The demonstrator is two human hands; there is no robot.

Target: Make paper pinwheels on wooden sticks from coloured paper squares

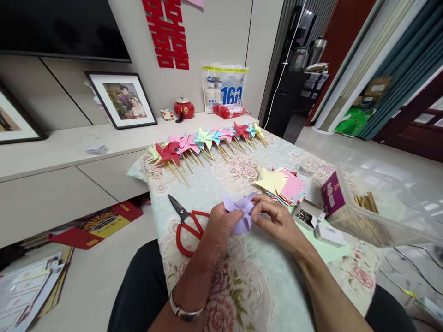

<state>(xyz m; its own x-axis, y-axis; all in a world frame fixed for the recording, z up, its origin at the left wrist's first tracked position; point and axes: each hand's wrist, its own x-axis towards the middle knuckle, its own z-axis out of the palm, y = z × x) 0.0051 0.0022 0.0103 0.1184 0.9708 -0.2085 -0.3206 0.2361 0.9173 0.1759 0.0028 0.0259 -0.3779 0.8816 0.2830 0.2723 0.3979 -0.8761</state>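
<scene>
Worktop (214, 184) under a pale floral cloth, set against a long low cabinet (62, 152) in a living room; framed photo (121, 99), red paper cutout (168, 32) and a dark screen on the wall behind. A row of finished pinwheels (207, 140) on sticks lies along the far edge. Red-handled scissors (187, 221) lie just left of my hands, blades pointing away and left. A stack of coloured paper squares (282, 184) sits to the right, near a clear tub (387, 207) of sticks.

I see the left hand (219, 226) and right hand (278, 219) both pinched on a lilac pinwheel (238, 212) just above the cloth at centre. Its middle is hidden by fingers; I cannot tell how it is fastened. It lies roughly flat, face up, vanes spread with no clear long axis. The tub is cut off at the right.
</scene>
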